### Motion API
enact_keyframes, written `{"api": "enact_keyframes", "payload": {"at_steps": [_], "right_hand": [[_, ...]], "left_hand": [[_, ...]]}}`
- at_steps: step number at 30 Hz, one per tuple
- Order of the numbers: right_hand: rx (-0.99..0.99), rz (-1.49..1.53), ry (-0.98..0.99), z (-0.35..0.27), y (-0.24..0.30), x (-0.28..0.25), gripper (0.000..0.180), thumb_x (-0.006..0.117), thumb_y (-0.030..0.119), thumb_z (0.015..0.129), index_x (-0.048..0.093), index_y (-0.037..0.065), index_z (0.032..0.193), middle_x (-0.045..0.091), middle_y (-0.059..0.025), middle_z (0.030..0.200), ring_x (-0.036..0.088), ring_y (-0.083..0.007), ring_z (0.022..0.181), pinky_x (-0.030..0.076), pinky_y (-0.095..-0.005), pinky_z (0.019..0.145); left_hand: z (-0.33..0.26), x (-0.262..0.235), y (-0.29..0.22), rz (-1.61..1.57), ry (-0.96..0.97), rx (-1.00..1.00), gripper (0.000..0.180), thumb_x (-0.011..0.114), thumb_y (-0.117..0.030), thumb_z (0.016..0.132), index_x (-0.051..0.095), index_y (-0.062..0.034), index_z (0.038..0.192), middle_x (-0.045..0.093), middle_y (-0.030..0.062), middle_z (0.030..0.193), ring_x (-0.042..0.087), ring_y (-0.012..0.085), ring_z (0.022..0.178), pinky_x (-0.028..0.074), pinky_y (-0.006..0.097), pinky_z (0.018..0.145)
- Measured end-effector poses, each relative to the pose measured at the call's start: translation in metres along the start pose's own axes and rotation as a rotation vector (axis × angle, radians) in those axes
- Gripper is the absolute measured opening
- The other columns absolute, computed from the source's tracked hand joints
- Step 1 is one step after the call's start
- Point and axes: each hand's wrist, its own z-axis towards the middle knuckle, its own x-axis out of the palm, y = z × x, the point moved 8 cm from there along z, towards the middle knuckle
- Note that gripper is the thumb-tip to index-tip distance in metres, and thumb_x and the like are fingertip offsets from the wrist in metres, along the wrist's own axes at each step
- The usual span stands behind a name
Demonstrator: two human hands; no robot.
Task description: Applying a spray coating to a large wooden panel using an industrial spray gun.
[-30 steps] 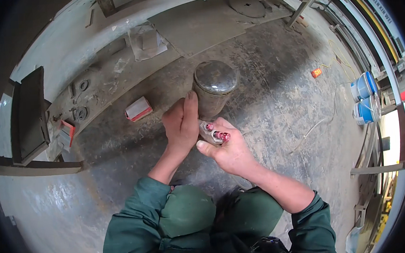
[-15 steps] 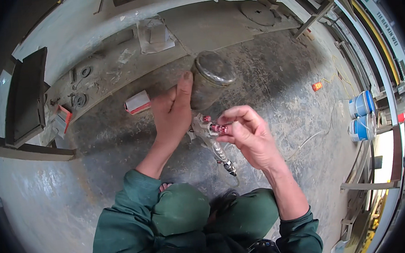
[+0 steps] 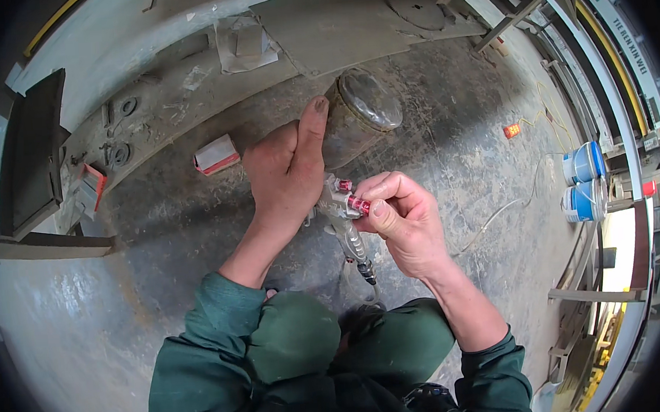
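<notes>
A metal spray gun with a cup on top is held over the floor between my knees and the far boards. My left hand is closed round its upper part, thumb up along the side of the dusty cup. The cup is tilted, its shiny round end facing up and right. My right hand pinches a red knob at the back of the gun between thumb and forefinger. Just above sits a second red knob, untouched. The ribbed handle points down toward a black hose fitting.
A small red and white box lies on the floor to the left. Dusty boards lie across the far side. Two blue and white buckets stand at the right, near a pale hose and an orange socket block.
The cup and gun have tilted a little further to the right. My right hand stays at the red knob, its thumb and fingers slightly shifted. The whole view has moved slightly.
</notes>
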Motion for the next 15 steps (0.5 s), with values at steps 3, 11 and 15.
{"api": "enact_keyframes", "payload": {"at_steps": [3, 11, 15], "right_hand": [[0.029, -0.036, 0.002, 0.0, -0.003, -0.004, 0.024, 0.073, 0.024, 0.1, 0.065, 0.004, 0.109, 0.064, -0.0081, 0.117, 0.066, -0.0146, 0.101, 0.064, -0.0337, 0.085], [-0.222, -0.41, -0.16, -0.003, 0.011, 0.009, 0.014, 0.063, 0.012, 0.106, 0.064, -0.001, 0.103, 0.069, -0.008, 0.104, 0.065, -0.0118, 0.087, 0.054, -0.0278, 0.077], [-0.25, -0.576, -0.234, 0.001, 0.012, 0.008, 0.012, 0.062, 0.009, 0.105, 0.063, -0.001, 0.099, 0.069, -0.0131, 0.103, 0.066, -0.018, 0.083, 0.054, -0.0316, 0.075]], "left_hand": [[0.0, -0.002, -0.003, 0.0, -0.024, 0.026, 0.056, 0.072, -0.03, 0.102, 0.055, 0.0021, 0.059, 0.044, 0.0091, 0.048, 0.035, 0.0102, 0.047, 0.032, 0.036, 0.046], [0.002, -0.003, 0.005, 0.074, -0.076, 0.043, 0.055, 0.072, -0.03, 0.102, 0.057, 0.0008, 0.059, 0.046, 0.0112, 0.048, 0.035, 0.0134, 0.045, 0.033, 0.036, 0.046], [0.003, -0.002, -0.002, 0.081, -0.103, 0.1, 0.054, 0.071, -0.029, 0.102, 0.057, 0.0004, 0.059, 0.046, 0.0117, 0.048, 0.035, 0.0143, 0.045, 0.033, 0.037, 0.045]]}}
